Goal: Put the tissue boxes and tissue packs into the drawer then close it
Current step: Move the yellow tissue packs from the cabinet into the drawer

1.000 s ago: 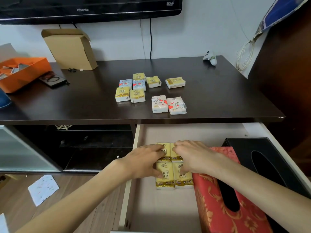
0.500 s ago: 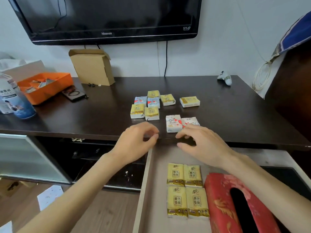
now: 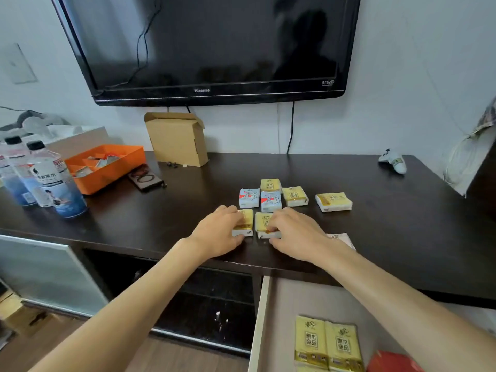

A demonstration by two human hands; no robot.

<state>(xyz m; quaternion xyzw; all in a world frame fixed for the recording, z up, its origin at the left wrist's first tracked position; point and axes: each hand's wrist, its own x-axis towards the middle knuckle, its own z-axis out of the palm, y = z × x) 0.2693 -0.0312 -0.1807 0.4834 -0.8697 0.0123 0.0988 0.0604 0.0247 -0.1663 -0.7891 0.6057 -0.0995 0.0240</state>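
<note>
Several small tissue packs lie on the dark cabinet top. My left hand closes on a yellow pack at the front of the group. My right hand closes on the yellow pack beside it. Behind them sit two blue-and-white packs, two more yellow packs and one yellow pack apart at the right. A white pack peeks out from behind my right wrist. The open drawer below holds yellow packs and a red tissue box at the frame's bottom.
An orange tray, water bottles, a cardboard box and a dark flat case stand at the back left. A white game controller lies at the back right. A TV hangs on the wall above.
Both hands left the packs laid in the drawer, rose to the cabinet top and now grip the two front yellow packs. The view tilted upward.
</note>
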